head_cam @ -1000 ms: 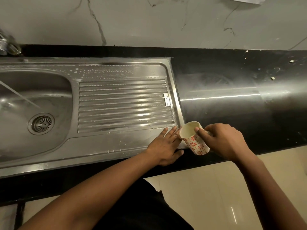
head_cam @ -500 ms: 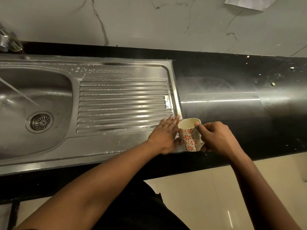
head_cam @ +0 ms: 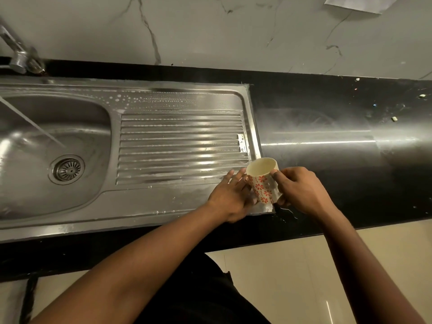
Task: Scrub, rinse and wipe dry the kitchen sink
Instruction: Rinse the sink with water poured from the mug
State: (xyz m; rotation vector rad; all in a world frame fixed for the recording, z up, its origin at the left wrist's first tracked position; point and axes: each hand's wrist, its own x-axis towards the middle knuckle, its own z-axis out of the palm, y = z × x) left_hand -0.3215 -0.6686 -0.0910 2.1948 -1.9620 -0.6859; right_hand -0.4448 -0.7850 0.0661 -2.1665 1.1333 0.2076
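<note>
Grey marble wall (head_cam: 233, 31) with thin dark lines stood at the back, long black counter (head_cam: 350, 183) lay below it, bright stripe of light (head_cam: 315, 143) shone across it, small pale crumbs (head_cam: 394, 118) sat far right, cream floor tiles (head_cam: 292, 277) showed underneath, white paper (head_cam: 357, 3) hung top right

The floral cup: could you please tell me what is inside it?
Inside the floral cup, held by the right hand, only a plain cream inner wall shows; its bottom is out of view, so any water there cannot be seen.

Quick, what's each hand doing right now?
Left hand: open, fingers straight on the sink rim.
Right hand: gripping the floral cup.
</note>
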